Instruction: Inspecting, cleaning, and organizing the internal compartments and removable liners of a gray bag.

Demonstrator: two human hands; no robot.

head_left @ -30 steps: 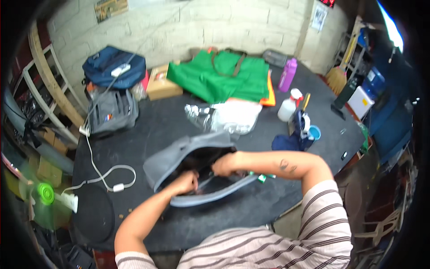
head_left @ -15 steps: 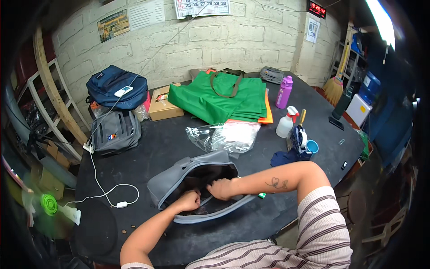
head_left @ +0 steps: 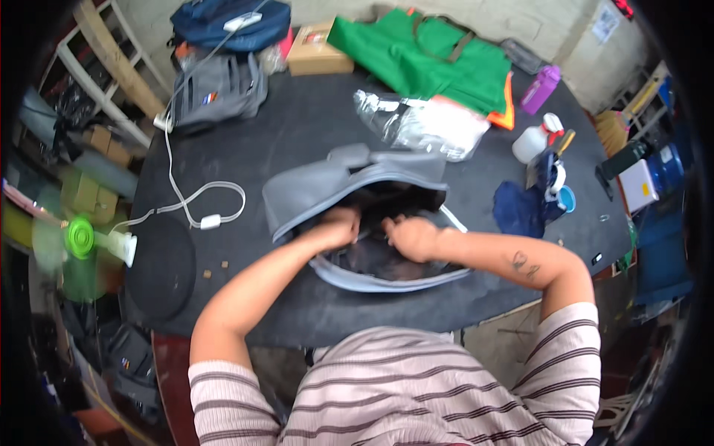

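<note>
A grey backpack point(head_left: 303, 195) lies on the black table with its wide zipped mouth gaping toward me, its dark lining showing. Both of my hands reach inside that mouth. At the left of the opening, my left hand point(head_left: 338, 229) is closed, its fingertips lost in shadow and slightly blurred. A short gap away, my right hand point(head_left: 413, 236) has its fingers bent and drawn together against the dark interior. What either hand pinches inside the backpack is too dark to make out. The front rim of the opening sags below my wrists.
Behind the backpack lie a clear plastic bag point(head_left: 446, 132) and a green tote bag point(head_left: 416, 59). A spray bottle point(head_left: 529, 145), purple bottle point(head_left: 541, 89) and dark blue cloth point(head_left: 518, 208) are at right. A white cable point(head_left: 177, 178) loops at left, near a spinning fan point(head_left: 79, 238).
My view has tipped downward, so the table things appear higher and more of my striped shirt shows. Both hands stay inside the backpack; the right hand's fingers sit slightly farther from the left hand.
</note>
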